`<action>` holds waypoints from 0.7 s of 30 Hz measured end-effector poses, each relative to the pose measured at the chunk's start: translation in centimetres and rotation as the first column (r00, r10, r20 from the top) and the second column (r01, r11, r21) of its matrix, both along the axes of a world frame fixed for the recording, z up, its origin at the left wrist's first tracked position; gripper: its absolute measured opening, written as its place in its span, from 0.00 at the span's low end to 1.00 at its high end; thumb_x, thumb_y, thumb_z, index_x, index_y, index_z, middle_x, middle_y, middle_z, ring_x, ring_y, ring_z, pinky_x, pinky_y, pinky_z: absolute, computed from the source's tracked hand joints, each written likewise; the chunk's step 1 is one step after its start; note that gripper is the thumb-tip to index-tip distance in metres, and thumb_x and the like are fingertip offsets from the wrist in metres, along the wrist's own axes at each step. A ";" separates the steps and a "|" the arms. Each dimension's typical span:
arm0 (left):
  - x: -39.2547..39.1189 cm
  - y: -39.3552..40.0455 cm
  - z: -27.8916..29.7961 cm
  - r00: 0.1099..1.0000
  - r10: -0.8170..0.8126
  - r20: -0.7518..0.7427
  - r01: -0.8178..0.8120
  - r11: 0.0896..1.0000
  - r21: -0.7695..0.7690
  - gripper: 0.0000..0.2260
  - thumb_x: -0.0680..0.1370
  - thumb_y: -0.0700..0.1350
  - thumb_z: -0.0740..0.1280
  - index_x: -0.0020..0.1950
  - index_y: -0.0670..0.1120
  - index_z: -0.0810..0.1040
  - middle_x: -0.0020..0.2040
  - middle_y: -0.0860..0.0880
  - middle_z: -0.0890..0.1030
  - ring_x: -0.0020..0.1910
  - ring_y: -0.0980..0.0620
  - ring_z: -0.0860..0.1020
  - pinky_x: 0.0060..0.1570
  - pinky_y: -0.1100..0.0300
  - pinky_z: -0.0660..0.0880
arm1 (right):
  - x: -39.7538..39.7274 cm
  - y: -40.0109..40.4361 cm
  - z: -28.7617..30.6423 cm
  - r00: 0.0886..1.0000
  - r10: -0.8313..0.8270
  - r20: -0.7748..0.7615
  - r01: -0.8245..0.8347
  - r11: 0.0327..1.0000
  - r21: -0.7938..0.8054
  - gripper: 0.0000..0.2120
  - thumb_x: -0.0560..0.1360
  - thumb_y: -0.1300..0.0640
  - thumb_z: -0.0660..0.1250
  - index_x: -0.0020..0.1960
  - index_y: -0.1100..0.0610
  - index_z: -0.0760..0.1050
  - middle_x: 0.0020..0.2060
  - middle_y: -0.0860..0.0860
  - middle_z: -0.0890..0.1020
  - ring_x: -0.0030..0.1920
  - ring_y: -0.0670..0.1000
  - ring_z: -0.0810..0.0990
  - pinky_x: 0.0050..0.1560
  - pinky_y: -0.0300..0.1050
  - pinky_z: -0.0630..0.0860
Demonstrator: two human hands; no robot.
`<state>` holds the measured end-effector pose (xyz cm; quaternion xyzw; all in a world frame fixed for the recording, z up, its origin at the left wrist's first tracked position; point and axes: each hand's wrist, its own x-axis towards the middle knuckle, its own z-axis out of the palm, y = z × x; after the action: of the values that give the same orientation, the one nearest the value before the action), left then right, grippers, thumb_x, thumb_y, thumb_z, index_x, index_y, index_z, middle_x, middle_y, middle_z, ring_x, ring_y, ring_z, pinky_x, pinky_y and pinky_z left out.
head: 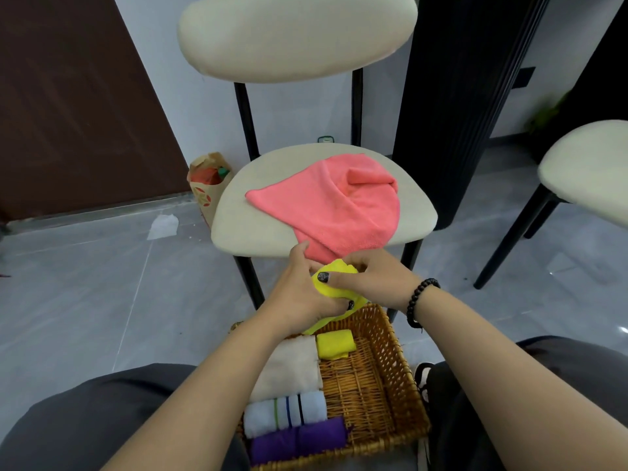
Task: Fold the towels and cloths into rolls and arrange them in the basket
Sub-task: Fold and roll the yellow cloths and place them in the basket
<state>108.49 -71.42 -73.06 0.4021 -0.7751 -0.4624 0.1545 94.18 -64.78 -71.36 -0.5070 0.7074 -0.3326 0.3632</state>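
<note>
From the head view, we have a yellow cloth point(334, 283) between both hands, held in the air just above the far end of the basket point(377, 379). Our left hand point(306, 294) curls round its near side, thumb pressed into the fabric; our right hand point(370, 278) closes over the top, thumb pinching the front. The cloth looks mostly bunched into a roll, with a loose tail hanging down toward the basket's far rim. To finish well, we judge we should keep the roll tight with the left hand, tuck that tail under with the right, and only then lower it beside the yellow roll point(335, 344) so it does not spring open. Counting: in the basket we see four rolls, namely one yellow, one cream point(289, 367), one white striped point(285, 414) and one purple point(299, 440), lined mostly along the left side. One pink towel point(333, 202) lies unfolded on the chair point(244, 226) beyond, not yet rolled. That makes two pieces outside the basket.
</note>
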 end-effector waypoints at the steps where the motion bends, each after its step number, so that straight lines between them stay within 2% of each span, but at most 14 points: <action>1: -0.2 -0.1 -0.3 1.000 -0.007 0.007 0.007 1.000 -0.005 0.53 0.64 0.44 0.79 0.78 0.49 0.47 0.54 0.58 0.75 0.49 0.64 0.75 0.37 0.76 0.69 | -0.2 0.0 -0.2 1.000 0.009 -0.007 -0.009 1.000 0.021 0.22 0.71 0.45 0.71 0.48 0.66 0.79 0.33 0.56 0.74 0.33 0.49 0.71 0.33 0.41 0.66; 3: -0.4 -0.1 -0.8 1.000 -0.007 0.016 0.007 1.000 0.001 0.53 0.63 0.44 0.79 0.78 0.50 0.47 0.55 0.58 0.73 0.49 0.63 0.74 0.37 0.76 0.69 | -0.6 0.0 -0.8 1.000 0.020 -0.001 -0.020 0.998 0.056 0.27 0.72 0.44 0.71 0.48 0.71 0.76 0.33 0.56 0.70 0.33 0.50 0.68 0.32 0.39 0.63; 6: -0.5 -0.3 -1.9 0.999 -0.011 0.036 0.010 1.000 0.029 0.51 0.63 0.44 0.79 0.77 0.51 0.50 0.56 0.59 0.71 0.52 0.59 0.75 0.37 0.71 0.69 | -1.1 0.0 -2.0 0.997 0.022 0.081 -0.032 0.992 0.125 0.30 0.70 0.42 0.72 0.50 0.71 0.76 0.37 0.65 0.76 0.35 0.49 0.72 0.37 0.42 0.67; 8: -0.5 -0.3 -2.8 0.998 -0.018 0.059 0.015 0.999 0.046 0.49 0.62 0.45 0.80 0.76 0.51 0.54 0.57 0.58 0.72 0.53 0.56 0.75 0.39 0.69 0.69 | -1.2 0.0 -3.2 0.993 -0.011 0.115 -0.010 0.983 0.185 0.25 0.69 0.44 0.73 0.44 0.68 0.77 0.32 0.60 0.75 0.31 0.45 0.72 0.34 0.39 0.67; 10: -0.5 -0.5 -3.8 0.996 -0.022 0.091 0.016 0.998 0.063 0.45 0.62 0.46 0.80 0.73 0.51 0.59 0.56 0.57 0.72 0.52 0.56 0.76 0.39 0.66 0.71 | -1.3 -0.1 -4.7 0.979 -0.053 0.196 0.011 0.978 0.209 0.24 0.69 0.45 0.75 0.45 0.67 0.78 0.34 0.56 0.74 0.34 0.49 0.72 0.37 0.43 0.68; 12: -0.5 -1.0 -5.0 0.993 -0.032 0.110 0.017 0.991 0.132 0.38 0.62 0.46 0.81 0.67 0.51 0.67 0.55 0.55 0.75 0.48 0.56 0.78 0.39 0.63 0.75 | -1.3 -0.1 -6.5 0.942 -0.144 0.302 0.075 0.971 0.229 0.26 0.66 0.44 0.75 0.46 0.67 0.78 0.37 0.60 0.76 0.37 0.53 0.73 0.40 0.49 0.69; 14: -0.5 -1.6 -6.8 0.996 -0.021 0.083 -0.005 0.955 0.297 0.31 0.62 0.47 0.82 0.61 0.49 0.73 0.55 0.50 0.79 0.48 0.54 0.80 0.44 0.58 0.79 | -1.0 0.1 -8.6 0.858 -0.271 0.437 0.154 0.946 0.284 0.23 0.70 0.46 0.74 0.46 0.67 0.76 0.38 0.63 0.78 0.35 0.55 0.77 0.38 0.49 0.75; 15: -0.3 -1.9 -7.9 0.998 0.012 0.058 -0.035 0.911 0.410 0.27 0.63 0.47 0.81 0.59 0.49 0.76 0.54 0.49 0.81 0.48 0.53 0.80 0.46 0.56 0.79 | -0.8 0.3 -9.9 0.799 -0.334 0.500 0.189 0.929 0.318 0.21 0.72 0.49 0.73 0.47 0.68 0.75 0.38 0.64 0.78 0.35 0.56 0.79 0.37 0.51 0.79; 17: -0.1 -2.0 -10.5 0.991 0.132 0.035 -0.124 0.768 0.628 0.20 0.68 0.45 0.78 0.58 0.47 0.78 0.51 0.48 0.82 0.48 0.51 0.81 0.49 0.53 0.78 | -0.2 0.7 -12.7 0.698 -0.477 0.534 0.280 0.868 0.409 0.27 0.71 0.50 0.72 0.54 0.74 0.74 0.44 0.66 0.79 0.41 0.59 0.80 0.45 0.62 0.80; 19: 0.1 -1.7 -13.5 0.970 0.233 0.073 -0.201 0.594 0.779 0.18 0.72 0.44 0.74 0.61 0.45 0.77 0.51 0.47 0.83 0.50 0.48 0.80 0.54 0.49 0.76 | 0.2 1.3 -15.6 0.593 -0.603 0.533 0.371 0.792 0.485 0.27 0.72 0.51 0.72 0.56 0.74 0.73 0.49 0.66 0.81 0.45 0.60 0.80 0.53 0.63 0.77; 20: 0.1 -1.5 -15.0 0.961 0.259 0.096 -0.223 0.520 0.825 0.19 0.73 0.44 0.74 0.62 0.45 0.76 0.50 0.46 0.83 0.50 0.47 0.80 0.55 0.48 0.76 | 0.3 1.5 -16.9 0.550 -0.648 0.528 0.408 0.759 0.507 0.26 0.70 0.49 0.74 0.54 0.71 0.75 0.50 0.66 0.82 0.46 0.60 0.80 0.54 0.63 0.77; 21: 0.0 -1.2 -16.2 0.954 0.275 0.116 -0.236 0.457 0.858 0.19 0.73 0.44 0.73 0.62 0.44 0.75 0.50 0.45 0.83 0.49 0.47 0.80 0.52 0.48 0.77 | 0.4 1.7 -18.4 0.522 -0.684 0.510 0.438 0.728 0.527 0.30 0.65 0.45 0.77 0.52 0.69 0.76 0.49 0.66 0.82 0.46 0.61 0.81 0.53 0.64 0.77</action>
<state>108.53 -72.66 -89.26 0.5271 -0.3674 -0.7661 0.0155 94.54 -63.12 -89.74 -0.0199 0.6959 -0.4682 0.5442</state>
